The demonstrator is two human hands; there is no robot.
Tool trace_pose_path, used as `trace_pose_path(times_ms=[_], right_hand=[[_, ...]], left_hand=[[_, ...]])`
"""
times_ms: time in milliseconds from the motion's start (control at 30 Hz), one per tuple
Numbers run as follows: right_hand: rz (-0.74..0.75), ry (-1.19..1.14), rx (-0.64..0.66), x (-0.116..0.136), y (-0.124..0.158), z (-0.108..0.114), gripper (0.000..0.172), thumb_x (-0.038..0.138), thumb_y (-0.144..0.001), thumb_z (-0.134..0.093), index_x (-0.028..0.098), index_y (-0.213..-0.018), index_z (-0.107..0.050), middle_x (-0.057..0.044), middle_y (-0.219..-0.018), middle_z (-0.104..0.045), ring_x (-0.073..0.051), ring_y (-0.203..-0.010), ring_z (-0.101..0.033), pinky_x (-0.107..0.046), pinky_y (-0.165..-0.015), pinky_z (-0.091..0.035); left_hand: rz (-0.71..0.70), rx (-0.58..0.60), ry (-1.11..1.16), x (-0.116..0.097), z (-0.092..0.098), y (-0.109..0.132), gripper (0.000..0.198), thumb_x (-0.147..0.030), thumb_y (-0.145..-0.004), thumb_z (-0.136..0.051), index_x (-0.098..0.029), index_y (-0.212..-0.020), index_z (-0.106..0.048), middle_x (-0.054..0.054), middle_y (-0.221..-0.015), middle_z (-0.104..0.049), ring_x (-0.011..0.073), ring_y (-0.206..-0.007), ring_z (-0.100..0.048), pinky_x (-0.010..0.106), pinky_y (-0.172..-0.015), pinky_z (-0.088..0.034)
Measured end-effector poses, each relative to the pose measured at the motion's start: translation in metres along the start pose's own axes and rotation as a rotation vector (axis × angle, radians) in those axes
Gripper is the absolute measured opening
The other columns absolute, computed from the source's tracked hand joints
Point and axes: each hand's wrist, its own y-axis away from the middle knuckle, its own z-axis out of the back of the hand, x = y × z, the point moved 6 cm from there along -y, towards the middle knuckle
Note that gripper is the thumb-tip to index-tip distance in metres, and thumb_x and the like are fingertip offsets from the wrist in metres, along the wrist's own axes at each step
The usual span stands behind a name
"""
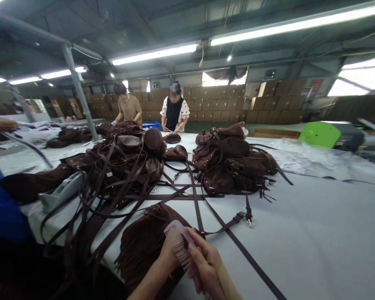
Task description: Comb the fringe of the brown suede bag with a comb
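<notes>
A brown fringed bag [143, 239] lies on the pale table in front of me. Just above its right side, my left hand [170, 252] and my right hand [206, 260] are close together. Between them is a light pinkish comb-like piece [178, 241] with many thin teeth or strips. The fingers of my right hand are closed on its right edge. My left hand is behind the piece, its fingers mostly hidden by it. A brown strap with a metal clasp [250, 223] lies beyond my right hand.
Brown bags with trailing straps are heaped on the table [315, 221] at left [131, 154] and right [234, 158]. Clear plastic [315, 158] and a green machine [320, 134] are at right. Two people [175, 110] stand across the table; another arm [1, 124] shows at far left.
</notes>
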Motion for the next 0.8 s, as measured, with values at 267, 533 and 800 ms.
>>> trace_pose_path(times_ms=[267,533,800], right_hand=[[0.094,0.205,-0.41,-0.005,0.006,0.066,0.065,0.054,-0.088,-0.046,0.011,-0.137,-0.05,0.003,-0.05,-0.052,-0.014,-0.036,-0.044,-0.025,-0.035,-0.037],[-0.151,-0.104,0.018,-0.043,-0.047,0.023,0.08,0.047,-0.064,-0.068,0.009,-0.13,-0.043,0.009,-0.04,-0.052,-0.011,-0.026,-0.041,-0.017,-0.026,-0.028],[-0.201,-0.325,0.025,-0.073,-0.042,-0.009,0.052,0.067,-0.059,-0.073,0.019,-0.068,-0.054,0.009,-0.037,-0.041,-0.006,-0.027,-0.032,-0.017,-0.026,-0.022]], left_hand=[[0.008,0.137,-0.081,-0.001,0.013,-0.007,0.046,-0.047,-0.085,-0.045,-0.016,-0.053,-0.057,0.0,-0.052,-0.054,0.0124,-0.053,-0.049,0.024,-0.055,-0.038],[-0.077,0.219,-0.306,-0.052,0.019,-0.034,0.024,-0.032,-0.075,-0.058,-0.012,-0.074,-0.072,-0.002,-0.061,-0.06,0.0117,-0.058,-0.05,0.022,-0.055,-0.036],[-0.138,0.343,-0.341,-0.063,-0.004,-0.034,0.033,-0.032,-0.072,-0.066,-0.018,-0.102,-0.07,0.001,-0.071,-0.067,0.0158,-0.067,-0.06,0.025,-0.061,-0.044]])
